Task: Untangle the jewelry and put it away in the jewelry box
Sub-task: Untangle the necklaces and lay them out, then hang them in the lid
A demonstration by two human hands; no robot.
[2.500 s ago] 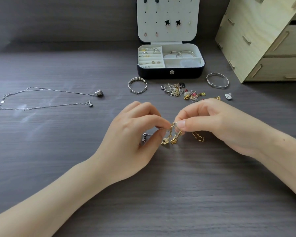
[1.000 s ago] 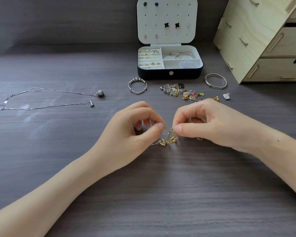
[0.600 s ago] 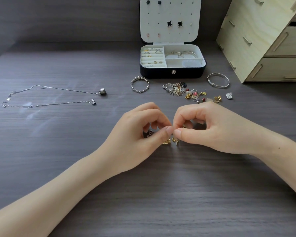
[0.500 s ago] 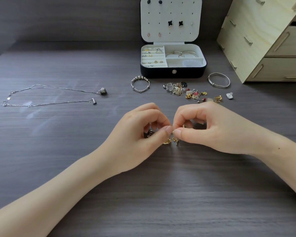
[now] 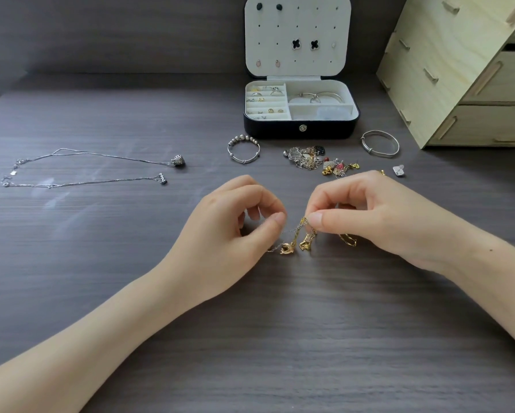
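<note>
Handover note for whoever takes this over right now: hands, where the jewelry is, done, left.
Left hand: pinching a thin silver chain.
Right hand: pinching the tangled gold chains; two gold charms dangle near the table.
Jewelry box: open, rings and a bangle already in its compartments, earrings on the lid.
Laid out but not boxed: two silver necklaces at left.
Left to do: finish this tangle, then the tangled pile in front of the box, the beaded bracelet, the silver bangle, and small pieces near the right hand. Then box everything.
</note>
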